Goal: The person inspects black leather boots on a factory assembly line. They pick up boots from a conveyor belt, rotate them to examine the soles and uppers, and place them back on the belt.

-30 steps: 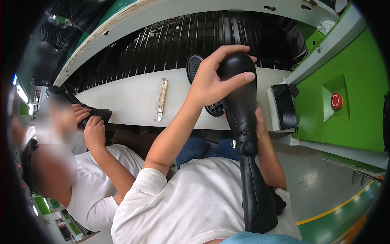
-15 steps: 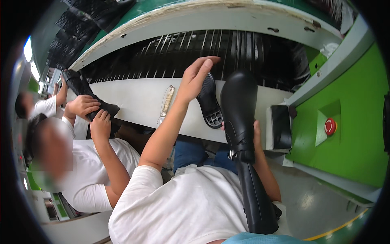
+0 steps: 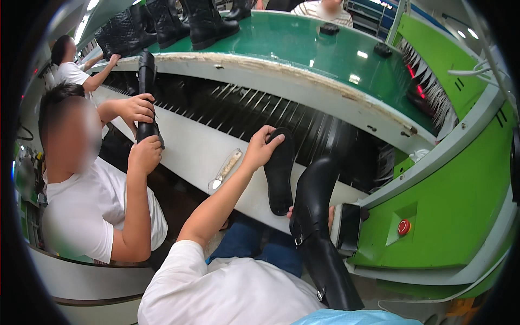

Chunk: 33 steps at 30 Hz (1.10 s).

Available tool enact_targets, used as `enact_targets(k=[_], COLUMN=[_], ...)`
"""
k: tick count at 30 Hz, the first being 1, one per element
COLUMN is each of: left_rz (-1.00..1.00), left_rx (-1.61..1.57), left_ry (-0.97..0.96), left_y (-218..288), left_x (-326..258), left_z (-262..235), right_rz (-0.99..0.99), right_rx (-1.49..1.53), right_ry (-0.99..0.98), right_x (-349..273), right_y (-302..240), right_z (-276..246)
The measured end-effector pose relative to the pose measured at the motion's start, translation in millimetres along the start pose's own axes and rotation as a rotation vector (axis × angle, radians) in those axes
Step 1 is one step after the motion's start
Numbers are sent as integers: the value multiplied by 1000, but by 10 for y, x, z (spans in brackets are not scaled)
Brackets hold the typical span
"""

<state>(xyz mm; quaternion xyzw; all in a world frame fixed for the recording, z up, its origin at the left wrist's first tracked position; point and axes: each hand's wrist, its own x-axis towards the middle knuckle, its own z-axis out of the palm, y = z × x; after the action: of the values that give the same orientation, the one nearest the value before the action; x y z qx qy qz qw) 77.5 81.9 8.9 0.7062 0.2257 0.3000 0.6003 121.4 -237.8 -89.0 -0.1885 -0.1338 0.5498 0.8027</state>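
Observation:
My left hand (image 3: pixel 261 147) is closed on the toe end of a black shoe sole (image 3: pixel 279 181), thumb on its near face. The sole hangs upright over the bench edge, its flat, smooth side showing. Beside it, to the right, is a tall black boot (image 3: pixel 317 203) with buckled straps, toe pointing away and its shaft running down along my body. My right hand (image 3: pixel 331 218) grips the boot from behind. Only a few fingers show at its sides; the rest is hidden by the boot.
A pale narrow bench (image 3: pixel 189 154) runs before me, bearing a long beige and clear object (image 3: pixel 225 169). Behind it lie metal rollers (image 3: pixel 244 103) and a green conveyor (image 3: pixel 292 46) with black boots (image 3: pixel 208 24). A co-worker (image 3: pixel 103 189) handles another boot at left. A green machine (image 3: pixel 433 216) has a red button.
My left hand has gone from outstretched above the sole to gripping it. The sole has turned from treaded to smooth side. The view has tilted up, showing more of the conveyor.

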Motion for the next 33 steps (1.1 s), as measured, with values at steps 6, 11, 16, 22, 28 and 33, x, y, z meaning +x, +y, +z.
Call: enact_targets(k=[6,11,16,22,28,33], left_rz=[485,681,752,306,333,348], left_rx=[-193,-248,-95,-234,-180,-199], left_ry=[-28,-106,11,-132,-148,-244], left_y=[1549,2738,2018,774,602,648], left_x=[-13,318,215,-423,-664,-707], left_z=[-361,-588,-501,-19,168,76], right_rz=[-73,-50,18,15,-67,-27], right_rx=[-51,2,116,58,52,-226], right_ry=[106,177,154,140,97,196], right_x=[75,-15,-70,-230,-219,-141], right_y=[15,-13,-100,-80,315,411], right_z=[176,370,537,931,997,1248])
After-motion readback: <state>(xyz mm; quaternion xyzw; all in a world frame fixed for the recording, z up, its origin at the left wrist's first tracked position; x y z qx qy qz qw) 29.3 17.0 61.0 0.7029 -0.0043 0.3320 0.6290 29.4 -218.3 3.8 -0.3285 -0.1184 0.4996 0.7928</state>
